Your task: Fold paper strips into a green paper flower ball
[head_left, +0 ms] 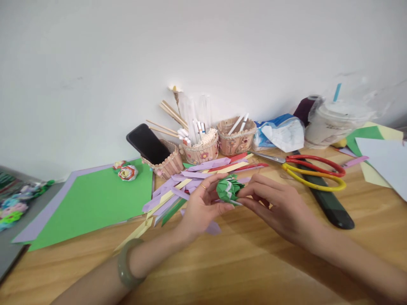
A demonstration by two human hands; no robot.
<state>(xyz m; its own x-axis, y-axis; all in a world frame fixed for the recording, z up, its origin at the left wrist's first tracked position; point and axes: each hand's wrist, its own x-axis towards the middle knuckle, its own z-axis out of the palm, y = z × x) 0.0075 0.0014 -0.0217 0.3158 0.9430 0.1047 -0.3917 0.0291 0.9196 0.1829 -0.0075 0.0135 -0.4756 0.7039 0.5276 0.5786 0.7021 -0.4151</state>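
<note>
A small green and white folded paper piece (pixel 228 189) is held up over the wooden table (pixel 229 262). My left hand (pixel 203 207) grips its left side between thumb and fingers; a ring and a pale green bangle show on that arm. My right hand (pixel 276 203) pinches the right edge of the piece with thumb and fingertips. Just behind and to the left of my hands lies a loose pile of folded paper strips (pixel 168 197), purple, yellow, green and red.
Green paper (pixel 101 203) with small paper roses (pixel 127 172) lies left. Baskets (pixel 200 153), a phone (pixel 148 144), tissues (pixel 280 131) and a drink cup (pixel 333 125) stand along the wall. Scissors (pixel 313 169) rest across a black long object (pixel 330 207) at right, near more paper (pixel 384 161).
</note>
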